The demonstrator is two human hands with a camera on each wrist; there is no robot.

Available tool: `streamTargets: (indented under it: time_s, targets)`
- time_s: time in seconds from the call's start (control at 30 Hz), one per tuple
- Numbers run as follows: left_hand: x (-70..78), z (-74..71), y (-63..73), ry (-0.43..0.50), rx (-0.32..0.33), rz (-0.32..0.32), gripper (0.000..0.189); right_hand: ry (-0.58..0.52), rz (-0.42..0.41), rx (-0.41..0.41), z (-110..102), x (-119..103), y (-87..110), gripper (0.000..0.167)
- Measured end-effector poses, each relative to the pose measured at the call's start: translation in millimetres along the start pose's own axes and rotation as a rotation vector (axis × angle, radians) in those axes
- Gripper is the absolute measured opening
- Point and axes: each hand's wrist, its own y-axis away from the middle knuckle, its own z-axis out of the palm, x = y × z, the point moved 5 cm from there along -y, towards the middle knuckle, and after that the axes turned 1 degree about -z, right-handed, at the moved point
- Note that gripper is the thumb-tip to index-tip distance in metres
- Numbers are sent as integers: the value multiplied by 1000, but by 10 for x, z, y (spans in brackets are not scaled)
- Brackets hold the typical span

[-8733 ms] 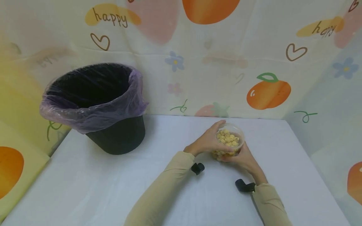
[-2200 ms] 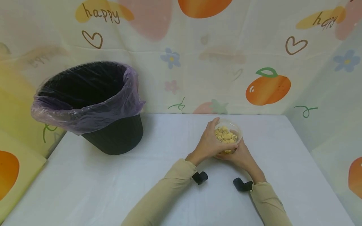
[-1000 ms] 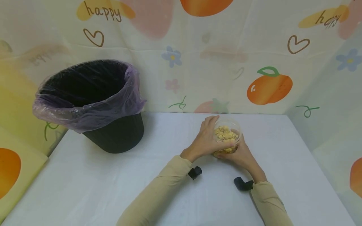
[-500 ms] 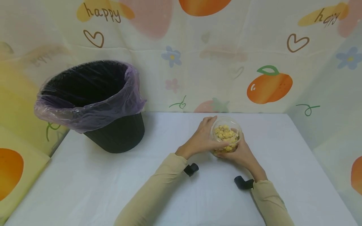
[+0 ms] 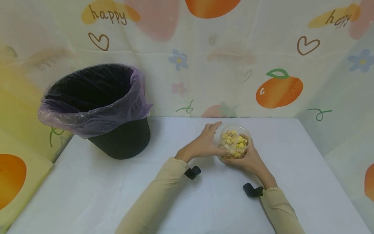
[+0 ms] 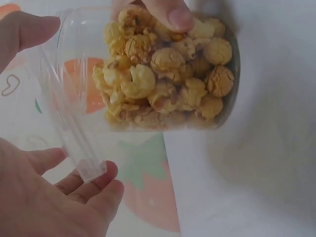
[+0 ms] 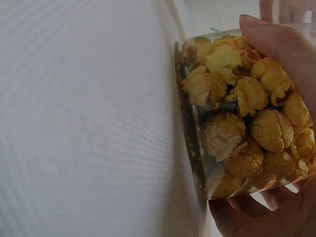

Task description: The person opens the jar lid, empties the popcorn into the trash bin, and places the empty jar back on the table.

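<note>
A clear plastic jar (image 5: 237, 149) of yellow caramel popcorn (image 6: 168, 64) stands upright on the white table, right of centre in the head view. My right hand (image 5: 250, 159) grips its lower side, thumb across the front and fingers behind. At the jar's mouth, my left hand (image 5: 204, 143) holds a clear lid (image 6: 90, 173), thumb on one edge and fingertips under the opposite edge. In the left wrist view the lid leans at an angle to the jar's rim, with a gap widening toward the fingertips. The right wrist view shows the jar's base close against the table.
A black bin (image 5: 121, 139) with a purple plastic liner (image 5: 117, 115) stands at the back left of the white-covered table (image 5: 96, 188). A fruit-patterned cloth (image 5: 204, 58) hangs right behind the table's back edge. Each wrist bears a small black camera.
My left hand has drawn a little to the left, its fingers spreading away from the jar's rim with the lid. The right hand and jar stay almost in place.
</note>
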Motion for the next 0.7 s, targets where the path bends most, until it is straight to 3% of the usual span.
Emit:
streamTargets:
  time_s: [0.27, 0.53, 0.7]
  targets:
    - [-72, 4, 3, -16, -20, -2, 110, 20, -3, 5, -19, -9, 15, 125]
    - [-180, 81, -9, 108, -46, 11, 113, 5, -6, 14, -14, -2, 11, 123]
    - [-227, 98, -8, 163, -50, 52, 112, 1, -10, 16, -9, -8, 6, 123]
